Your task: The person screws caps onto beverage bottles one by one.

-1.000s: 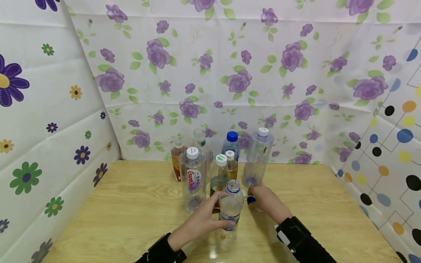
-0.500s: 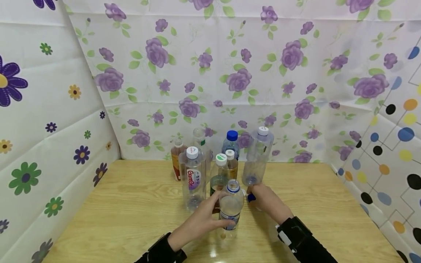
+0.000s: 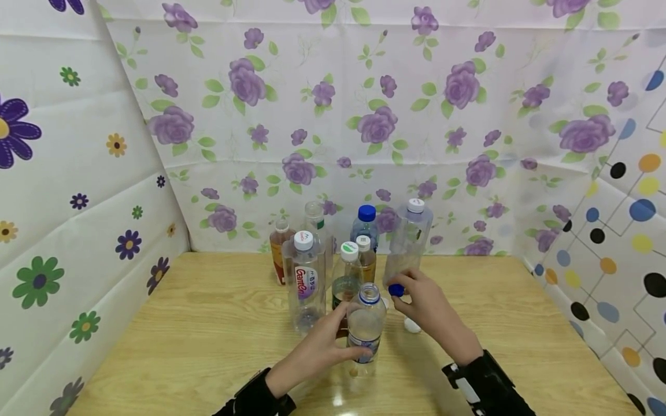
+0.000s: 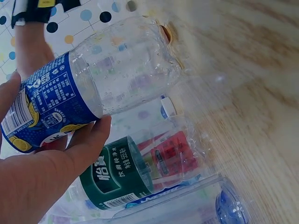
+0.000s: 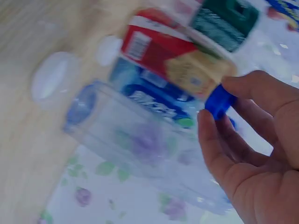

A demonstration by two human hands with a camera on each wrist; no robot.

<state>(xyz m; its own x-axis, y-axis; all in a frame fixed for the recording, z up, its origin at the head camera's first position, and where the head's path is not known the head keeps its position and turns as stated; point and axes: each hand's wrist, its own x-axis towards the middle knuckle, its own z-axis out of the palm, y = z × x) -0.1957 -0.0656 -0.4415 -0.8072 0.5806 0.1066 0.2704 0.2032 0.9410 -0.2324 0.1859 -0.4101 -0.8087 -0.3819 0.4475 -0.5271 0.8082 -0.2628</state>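
Note:
My left hand (image 3: 325,341) grips a clear plastic bottle (image 4: 128,70) around its blue label with lemon pictures. The bottle stands upright on the table, its mouth uncapped. Between the thumb and fingertips of my right hand (image 3: 432,309) is a blue bottle cap (image 5: 219,101), raised off the table to the right of that bottle's mouth. Just behind the gripped bottle stands a green-labelled bottle (image 4: 117,172) with a white cap. A tall clear bottle (image 3: 408,242) with a white cap is behind my right hand.
Two white caps lie on the table, one round white cap (image 3: 412,326) below my right hand. At the left stands a large clear bottle (image 3: 306,289) with a white cap. Farther back are an amber bottle (image 3: 281,254) and a blue-capped bottle (image 3: 366,225). Patterned cloth walls (image 3: 333,115) enclose the wooden table (image 3: 208,329).
My right hand has lifted the blue cap up from the table, uncovering a white cap beneath it. The left hand and its bottle have stayed in place.

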